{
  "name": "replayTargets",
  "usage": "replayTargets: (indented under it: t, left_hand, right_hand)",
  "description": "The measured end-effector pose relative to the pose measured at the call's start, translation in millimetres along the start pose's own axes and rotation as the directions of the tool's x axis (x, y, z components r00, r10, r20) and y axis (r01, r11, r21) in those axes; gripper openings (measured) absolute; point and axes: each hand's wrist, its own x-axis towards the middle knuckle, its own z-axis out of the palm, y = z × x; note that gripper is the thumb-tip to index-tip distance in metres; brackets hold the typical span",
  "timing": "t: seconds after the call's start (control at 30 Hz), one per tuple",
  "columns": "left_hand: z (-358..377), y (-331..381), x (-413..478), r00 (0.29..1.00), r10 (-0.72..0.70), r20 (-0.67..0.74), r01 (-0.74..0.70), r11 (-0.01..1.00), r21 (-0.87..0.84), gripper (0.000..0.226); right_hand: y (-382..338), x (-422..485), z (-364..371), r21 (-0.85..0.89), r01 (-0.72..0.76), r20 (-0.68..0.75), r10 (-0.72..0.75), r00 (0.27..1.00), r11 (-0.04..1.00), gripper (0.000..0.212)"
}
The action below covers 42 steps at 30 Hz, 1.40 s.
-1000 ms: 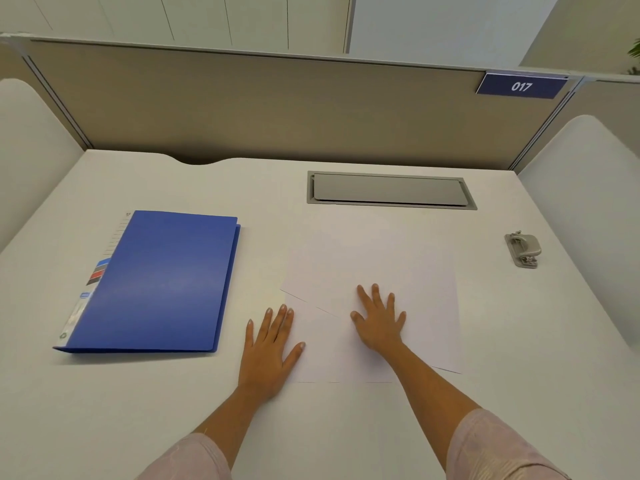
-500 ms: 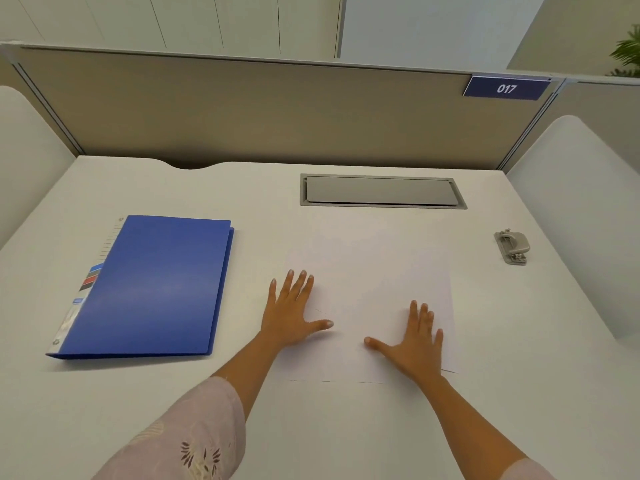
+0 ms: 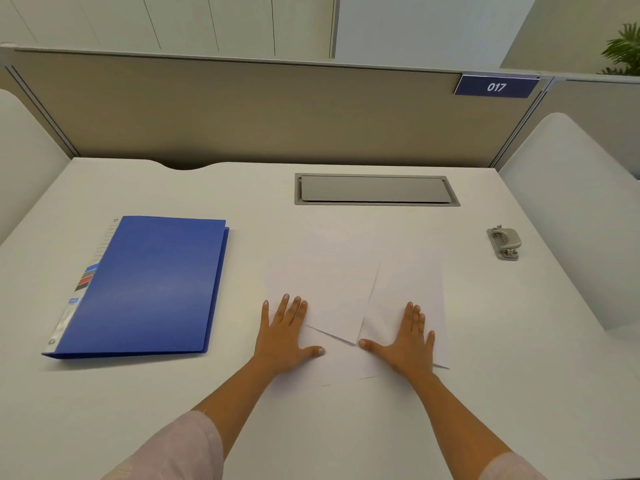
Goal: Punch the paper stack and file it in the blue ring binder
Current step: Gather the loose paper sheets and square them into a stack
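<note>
White paper sheets [image 3: 332, 285] lie fanned out and skewed on the white desk in front of me. My left hand [image 3: 285, 336] presses flat on the lower left sheets, fingers straight. My right hand [image 3: 408, 341] lies flat on the right-hand sheet, fingers together. The blue ring binder [image 3: 149, 285] rests closed on the desk to the left of the papers. A small grey hole punch [image 3: 504, 242] sits far right, well away from both hands.
A grey cable hatch [image 3: 375, 189] is set into the desk behind the papers. A beige partition [image 3: 242, 109] with a plate reading 017 closes the back. White side panels [image 3: 568, 202] border the desk left and right.
The sheets have spread apart into a fan, the right sheet turning away from the others. My left hand slid down and right a little; my right hand stays on the right sheet.
</note>
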Motion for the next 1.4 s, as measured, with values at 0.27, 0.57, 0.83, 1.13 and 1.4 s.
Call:
replayTargets:
  t: [0.27, 0.57, 0.83, 1.13, 1.4]
  left_hand:
    - [22.8, 4.8, -35.1, 1.000, -0.013, 0.021, 0.014, 0.998, -0.056, 0.088]
    - [19.1, 10.8, -52.2, 0.997, -0.042, -0.067, 0.037, 0.997, -0.066, 0.077]
    - [15.8, 11.4, -60.5, 0.988, 0.030, -0.154, -0.044, 0.995, -0.092, 0.062]
    - [28.8, 6.6, -58.1, 0.995, -0.095, 0.009, 0.095, 0.983, -0.157, 0.074]
    - [28.2, 7.6, -57.4, 0.989, -0.073, -0.129, 0.019, 0.925, -0.379, 0.087]
  right_hand:
    - [-0.1, -1.8, 1.2, 0.022, 0.053, -0.017, -0.053, 0.998, 0.998, 0.139]
    - [17.0, 1.6, -11.5, 0.076, -0.248, -0.097, 0.255, 0.962, 0.966, 0.143]
    - [11.1, 2.7, -11.3, 0.221, -0.257, -0.087, 0.282, 0.956, 0.941, 0.135]
    - [-17.2, -19.3, -24.5, 0.579, 0.254, -0.329, -0.063, 0.942, 0.775, 0.093]
    - [-36.7, -36.7, -1.6, -0.215, 0.825, -0.316, -0.837, 0.447, 0.523, 0.092]
